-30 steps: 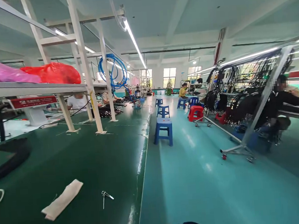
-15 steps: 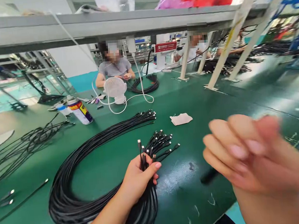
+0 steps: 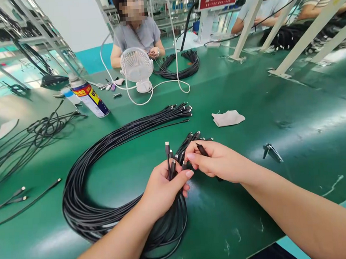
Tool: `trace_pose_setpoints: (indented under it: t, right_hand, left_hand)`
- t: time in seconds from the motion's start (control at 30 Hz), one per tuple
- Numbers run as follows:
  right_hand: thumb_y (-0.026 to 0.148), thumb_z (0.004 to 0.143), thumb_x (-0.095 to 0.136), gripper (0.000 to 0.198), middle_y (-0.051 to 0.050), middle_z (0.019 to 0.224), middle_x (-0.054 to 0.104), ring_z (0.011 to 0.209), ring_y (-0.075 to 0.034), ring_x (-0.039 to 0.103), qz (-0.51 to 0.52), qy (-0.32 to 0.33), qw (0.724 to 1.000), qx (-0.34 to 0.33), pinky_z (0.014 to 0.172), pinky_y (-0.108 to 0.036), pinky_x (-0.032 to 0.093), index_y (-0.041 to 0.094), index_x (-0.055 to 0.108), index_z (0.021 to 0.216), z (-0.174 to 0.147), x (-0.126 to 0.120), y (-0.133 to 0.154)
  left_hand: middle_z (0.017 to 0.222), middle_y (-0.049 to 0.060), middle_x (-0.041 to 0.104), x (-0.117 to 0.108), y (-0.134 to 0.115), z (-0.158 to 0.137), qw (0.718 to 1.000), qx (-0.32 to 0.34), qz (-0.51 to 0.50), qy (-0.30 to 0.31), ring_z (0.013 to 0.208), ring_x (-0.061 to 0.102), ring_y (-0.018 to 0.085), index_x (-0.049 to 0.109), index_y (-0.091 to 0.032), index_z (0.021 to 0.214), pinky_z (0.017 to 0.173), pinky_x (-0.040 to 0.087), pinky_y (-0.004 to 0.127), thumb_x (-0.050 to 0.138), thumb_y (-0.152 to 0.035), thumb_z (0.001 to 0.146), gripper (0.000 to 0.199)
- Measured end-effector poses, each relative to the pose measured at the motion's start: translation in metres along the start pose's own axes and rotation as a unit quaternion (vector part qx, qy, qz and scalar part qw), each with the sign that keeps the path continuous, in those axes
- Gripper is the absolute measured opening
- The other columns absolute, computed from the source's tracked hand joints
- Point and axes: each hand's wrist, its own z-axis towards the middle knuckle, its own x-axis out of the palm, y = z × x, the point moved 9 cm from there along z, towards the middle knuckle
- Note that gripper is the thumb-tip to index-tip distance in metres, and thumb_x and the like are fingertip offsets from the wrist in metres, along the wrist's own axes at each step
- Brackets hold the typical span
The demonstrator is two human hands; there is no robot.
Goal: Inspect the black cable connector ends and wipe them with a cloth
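My left hand (image 3: 167, 183) is closed round a bunch of black USB cables (image 3: 87, 159), their metal-tipped plugs poking up above the thumb and fingers. These cables curve in a wide C across the green table, with the other plug ends lying farther back. My right hand (image 3: 212, 158) meets the bunch from the right, its thumb and forefinger pinched at the plugs beside my left thumb. A slim black stick-like object (image 3: 202, 149) crosses inside the right hand; its kind is unclear. Whether the right fingertips grip a plug is hidden.
A white cloth (image 3: 228, 118) and a nail clipper (image 3: 272, 153) lie to the right. Behind stand a spray can (image 3: 89, 98) and a white fan (image 3: 137, 67) with its cord. More cables (image 3: 40, 135) lie left. A co-worker (image 3: 136, 33) sits opposite; slanted posts (image 3: 303, 37) rise at right.
My right hand has come in from the right to the plugs in my left hand. The left hand keeps its hold. The view has tilted down, and the nail clipper now shows.
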Motion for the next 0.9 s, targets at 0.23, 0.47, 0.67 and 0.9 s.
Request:
trace_pose_setpoints:
  t: [0.23, 0.47, 0.67, 0.9]
  right_hand:
    - [0.031, 0.090, 0.050, 0.020, 0.008, 0.055, 0.038, 0.046, -0.006, 0.030, -0.018, 0.000, 0.999, -0.030, 0.048, -0.023, 0.029, 0.019, 0.050, 0.074, 0.002, -0.003, 0.003]
    - [0.023, 0.084, 0.055, 0.014, 0.003, 0.064, 0.054, 0.058, -0.009, 0.044, -0.083, -0.025, 0.994, -0.067, 0.056, -0.023, 0.037, 0.017, 0.059, 0.072, -0.003, -0.004, 0.015]
    - [0.020, 0.081, 0.056, 0.012, 0.003, 0.058, 0.053, 0.054, -0.009, 0.044, -0.168, -0.034, 0.979, -0.114, 0.051, -0.022, 0.035, 0.016, 0.064, 0.074, -0.004, -0.009, 0.020]
    - [0.024, 0.082, 0.055, 0.013, 0.002, 0.063, 0.057, 0.058, -0.010, 0.047, -0.153, -0.055, 0.982, -0.097, 0.056, -0.023, 0.039, 0.017, 0.060, 0.072, -0.003, -0.016, 0.020]
  left_hand:
    - [0.050, -0.006, 0.056, 0.001, -0.002, -0.002, 1.000, -0.012, 0.001, 0.007, 0.042, 0.054, 0.008, 0.047, -0.018, 0.071, 0.043, 0.048, 0.019, 0.080, -0.039, 0.066, 0.040]
    - [0.047, -0.008, 0.051, 0.002, -0.005, -0.002, 1.000, -0.015, 0.013, -0.003, 0.041, 0.052, 0.007, 0.047, -0.018, 0.068, 0.039, 0.044, 0.016, 0.081, -0.036, 0.064, 0.039]
    - [0.044, -0.009, 0.049, -0.001, -0.003, -0.001, 0.999, -0.022, 0.042, -0.014, 0.038, 0.050, 0.007, 0.047, -0.018, 0.068, 0.036, 0.039, 0.016, 0.081, -0.036, 0.064, 0.039]
    - [0.045, -0.008, 0.049, 0.000, -0.007, -0.002, 0.998, -0.012, 0.059, -0.015, 0.037, 0.050, 0.007, 0.047, -0.018, 0.067, 0.036, 0.038, 0.016, 0.082, -0.035, 0.062, 0.039]
